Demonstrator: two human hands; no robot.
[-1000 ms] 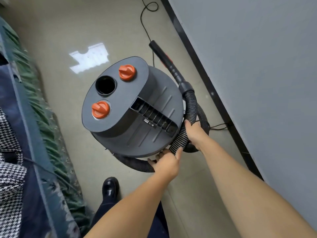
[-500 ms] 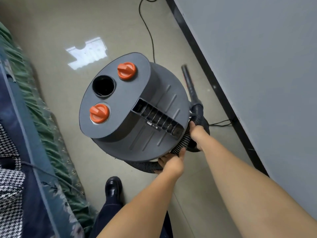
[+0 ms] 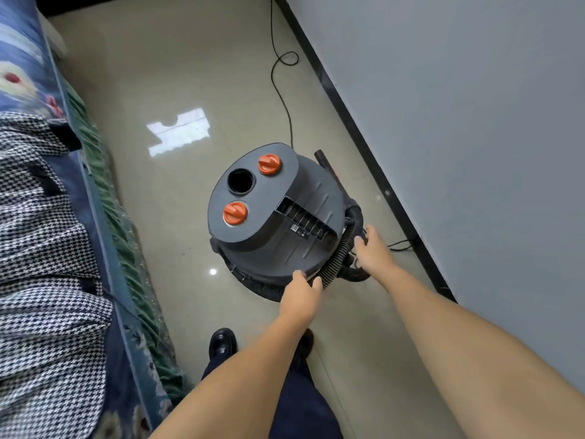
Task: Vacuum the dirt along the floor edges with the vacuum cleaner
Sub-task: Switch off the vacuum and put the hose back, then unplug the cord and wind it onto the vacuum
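Note:
A round dark grey vacuum cleaner (image 3: 285, 223) with two orange knobs and an open round port stands on the tiled floor. Its black ribbed hose (image 3: 340, 258) curls around the near right side of the drum. My left hand (image 3: 300, 296) grips the hose at the drum's near rim. My right hand (image 3: 372, 248) reaches the hose loop further right with fingers spread; a firm grip cannot be told. The black wand tip (image 3: 323, 160) pokes out behind the drum, pointing toward the black skirting board (image 3: 364, 134).
A grey wall (image 3: 459, 122) runs along the right. A black power cord (image 3: 281, 90) trails across the floor to the far end. A bed with blue floral bedding and a houndstooth cloth (image 3: 41, 248) lines the left. My black shoe (image 3: 223, 343) stands below the vacuum.
The view has pulled back and the vacuum sits further from me. The wand has dropped behind the drum. My right hand has loosened on the hose, its fingers now spread.

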